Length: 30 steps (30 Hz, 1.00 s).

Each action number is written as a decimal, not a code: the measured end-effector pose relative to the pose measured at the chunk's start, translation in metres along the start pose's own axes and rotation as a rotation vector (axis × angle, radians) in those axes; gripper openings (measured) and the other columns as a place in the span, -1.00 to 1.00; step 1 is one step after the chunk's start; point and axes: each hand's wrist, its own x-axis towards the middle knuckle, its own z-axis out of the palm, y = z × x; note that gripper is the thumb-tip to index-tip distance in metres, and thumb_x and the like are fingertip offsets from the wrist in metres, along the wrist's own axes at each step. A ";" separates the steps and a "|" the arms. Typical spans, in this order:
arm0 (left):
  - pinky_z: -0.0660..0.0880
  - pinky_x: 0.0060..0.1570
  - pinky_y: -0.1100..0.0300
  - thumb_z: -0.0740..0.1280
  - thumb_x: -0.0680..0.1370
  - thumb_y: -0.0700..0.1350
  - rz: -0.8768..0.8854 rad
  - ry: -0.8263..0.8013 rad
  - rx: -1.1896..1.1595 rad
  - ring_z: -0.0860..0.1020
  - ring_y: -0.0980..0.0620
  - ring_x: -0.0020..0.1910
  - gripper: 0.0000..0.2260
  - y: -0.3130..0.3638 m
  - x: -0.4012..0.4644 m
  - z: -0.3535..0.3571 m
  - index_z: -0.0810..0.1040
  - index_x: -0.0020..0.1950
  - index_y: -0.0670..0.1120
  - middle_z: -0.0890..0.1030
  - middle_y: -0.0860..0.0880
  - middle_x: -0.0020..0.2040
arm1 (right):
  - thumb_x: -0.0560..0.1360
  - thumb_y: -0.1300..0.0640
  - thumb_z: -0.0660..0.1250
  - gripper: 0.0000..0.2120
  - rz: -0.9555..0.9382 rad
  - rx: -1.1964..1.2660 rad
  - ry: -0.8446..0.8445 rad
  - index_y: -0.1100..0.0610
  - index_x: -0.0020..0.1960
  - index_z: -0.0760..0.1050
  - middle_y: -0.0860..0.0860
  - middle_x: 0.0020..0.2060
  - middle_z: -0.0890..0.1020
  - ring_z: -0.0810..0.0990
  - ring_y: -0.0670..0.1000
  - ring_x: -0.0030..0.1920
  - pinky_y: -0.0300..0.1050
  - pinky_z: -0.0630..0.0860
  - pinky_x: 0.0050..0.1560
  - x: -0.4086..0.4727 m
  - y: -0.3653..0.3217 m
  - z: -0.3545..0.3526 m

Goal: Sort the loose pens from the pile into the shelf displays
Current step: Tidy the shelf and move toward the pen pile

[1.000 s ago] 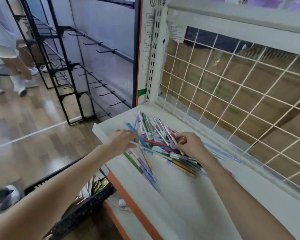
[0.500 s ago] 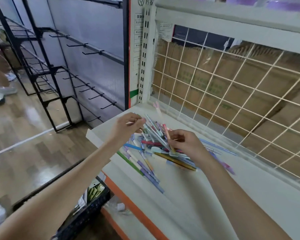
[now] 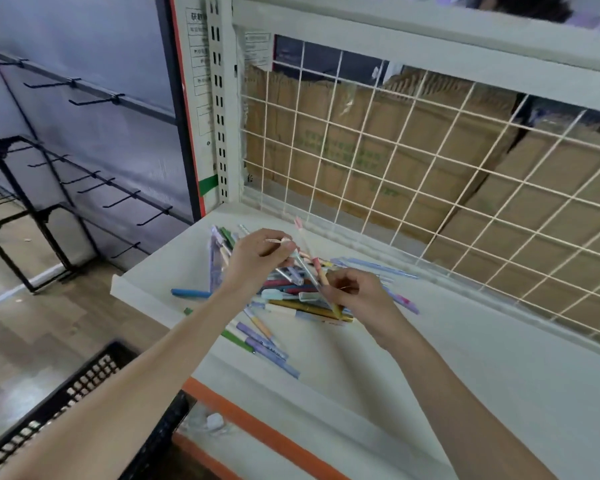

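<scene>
We kept left hand (image 3: 257, 259) pinching a thin pink-tipped pen (image 3: 280, 240), right hand (image 3: 355, 292) gripping slanted pastel pens (image 3: 309, 268) at 12 o'clock above the loose multicoloured pen pile (image 3: 284, 299); best lift clear before sorting.

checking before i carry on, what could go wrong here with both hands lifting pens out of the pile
The blue pen lies close to the shelf's front edge; stirring the pile could knock it off. Both the left hand and right hand pinch thin pens that cross others, so neighbours may drag out.

Pen pile (image 3: 284, 299) on white shelf (image 3: 465, 358)
</scene>
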 end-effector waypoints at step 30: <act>0.59 -0.22 0.26 0.33 0.51 -0.31 0.232 -0.614 -0.200 0.64 0.11 -0.27 -0.75 0.090 -0.217 0.445 0.45 0.14 -0.12 0.64 -0.05 -0.18 | 0.45 0.41 0.33 -0.83 0.025 0.222 0.730 0.16 -0.12 0.49 0.14 -0.27 0.58 0.59 0.09 -0.24 -0.03 0.58 -0.09 -0.331 0.112 -0.361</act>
